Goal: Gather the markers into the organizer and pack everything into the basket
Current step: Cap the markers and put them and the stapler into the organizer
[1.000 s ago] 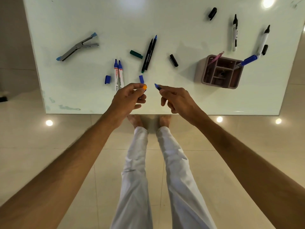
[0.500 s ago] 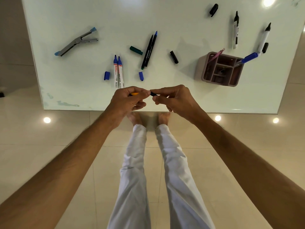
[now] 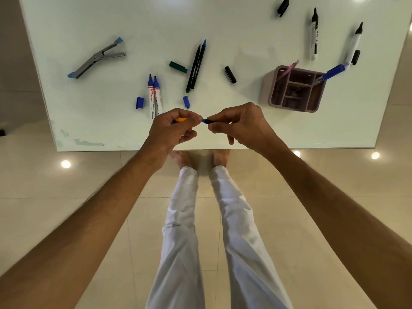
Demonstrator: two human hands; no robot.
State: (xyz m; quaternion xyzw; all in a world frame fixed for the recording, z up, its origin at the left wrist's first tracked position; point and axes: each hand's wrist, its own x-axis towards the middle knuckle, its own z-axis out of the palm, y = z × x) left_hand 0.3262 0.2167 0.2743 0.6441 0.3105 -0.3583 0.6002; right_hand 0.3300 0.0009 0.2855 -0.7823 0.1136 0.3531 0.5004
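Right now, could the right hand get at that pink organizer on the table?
Probably yes: the organizer stands just beyond the right hand with bare table between, but that hand is pinching a blue cap.

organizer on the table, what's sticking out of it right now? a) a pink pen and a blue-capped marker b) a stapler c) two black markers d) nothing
a: a pink pen leans out of the organizer at its far left corner and a blue-capped marker pokes out at its right.

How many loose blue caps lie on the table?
2. One blue cap lies left of the blue marker pair; the other lies right of it. Hands may hide more.
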